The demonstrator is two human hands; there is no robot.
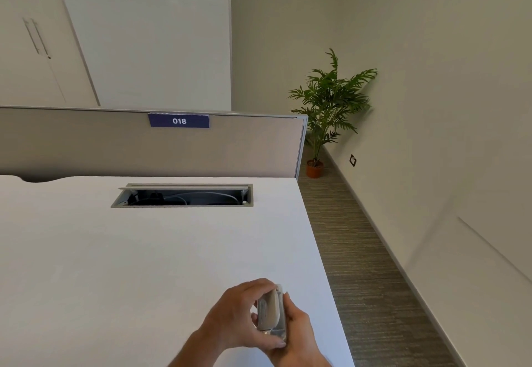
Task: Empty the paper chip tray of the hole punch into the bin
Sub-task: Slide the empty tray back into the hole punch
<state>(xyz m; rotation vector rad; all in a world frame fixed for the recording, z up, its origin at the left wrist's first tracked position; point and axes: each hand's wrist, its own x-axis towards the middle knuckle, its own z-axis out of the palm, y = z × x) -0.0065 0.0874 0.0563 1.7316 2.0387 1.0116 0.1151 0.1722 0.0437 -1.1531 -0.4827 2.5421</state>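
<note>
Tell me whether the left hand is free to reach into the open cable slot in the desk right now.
Probably not as things stand. The left hand is wrapped around the hole punch, shared with the right hand. The desk up to the cable slot is bare, so only the grip hinders it.

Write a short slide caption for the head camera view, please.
Both hands, left and right, hold a grey hole punch above the white desk corner.

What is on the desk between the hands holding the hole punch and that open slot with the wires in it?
Nothing. In the head view, the white desk is bare from the hole punch, held by both hands, up to the cable slot.
</note>
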